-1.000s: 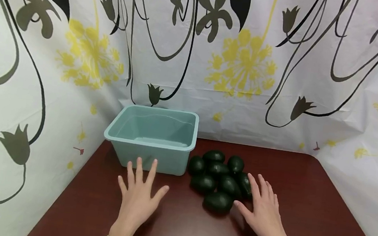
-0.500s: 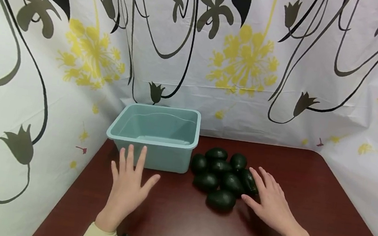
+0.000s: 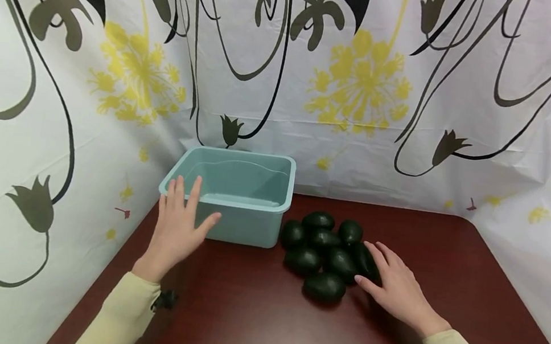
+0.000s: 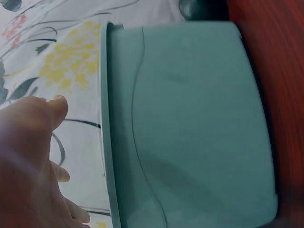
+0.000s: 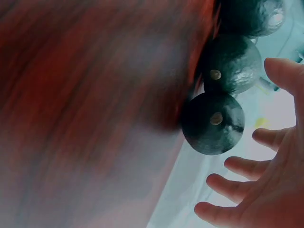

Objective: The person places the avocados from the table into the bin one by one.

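While 8 dark green avocados (image 3: 325, 239) are seen grouped on the table (image 3: 247, 318), none is gripped or lifted. The group is located just right of the bin (image 3: 248, 229); whether the leftmost avocado is in contact with the bin wall cannot be determined. The right hand (image 3: 400, 290) is positioned at the rightmost avocado (image 3: 366, 262), with thumb and fingers spread around its near side and slightly bent. In the right wrist view a gap is shown between fingers and fruit, so no grip is established.

The left hand (image 3: 172, 234) is held at the front left corner of the bin, fingers extended and spread. Nothing is grasped by it; in the left wrist view the thumb is shown apart from the rim.

Progress is judged to be at the initial stage: the right hand is placed for contact, and gripping is not yet done. No avocado is visible in the exposed part of the bin interior; all 8 are left on the table. Behind the table, a floral-printed sheet (image 3: 253, 100) is hung.
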{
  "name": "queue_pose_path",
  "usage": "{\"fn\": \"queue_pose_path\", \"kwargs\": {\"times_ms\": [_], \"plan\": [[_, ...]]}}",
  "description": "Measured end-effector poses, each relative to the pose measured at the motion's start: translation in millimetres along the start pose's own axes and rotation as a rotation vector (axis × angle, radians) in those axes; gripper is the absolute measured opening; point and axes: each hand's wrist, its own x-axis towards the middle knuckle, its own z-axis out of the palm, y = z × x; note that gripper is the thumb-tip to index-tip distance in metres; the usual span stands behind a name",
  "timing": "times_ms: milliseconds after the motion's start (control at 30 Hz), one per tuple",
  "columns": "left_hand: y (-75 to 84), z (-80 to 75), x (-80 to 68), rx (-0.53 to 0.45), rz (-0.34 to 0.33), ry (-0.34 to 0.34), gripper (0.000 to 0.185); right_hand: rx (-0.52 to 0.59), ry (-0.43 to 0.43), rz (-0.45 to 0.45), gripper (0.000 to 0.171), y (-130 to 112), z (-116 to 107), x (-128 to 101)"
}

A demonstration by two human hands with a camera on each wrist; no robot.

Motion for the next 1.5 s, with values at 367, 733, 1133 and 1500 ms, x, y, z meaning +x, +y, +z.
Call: {"fn": "queue_pose_path", "kwargs": {"times_ms": [367, 733, 1133, 1500], "plan": [[-35.5, -19.8, 36.1, 0.029, -0.049, -0.076, 0.089, -0.022, -0.003, 0.015, 0.074, 4.1, 11.0, 9.4], [-57.8, -12.7, 68.6, 0.076, -0.114, -0.193, 0.099, 0.002, -0.006, 0.115, 0.064, 5.5, 11.8, 26.5], [-73.2, -6.2, 70.5, 0.093, -0.130, -0.265, 0.102, -0.003, -0.009, 0.159, 0.064, 4.4, 12.4, 28.6], [-65.3, 2.3, 82.1, 0.092, -0.106, -0.253, 0.108, 0.018, -0.018, 0.131, 0.073, 11.0, 14.0, 32.7]]}}
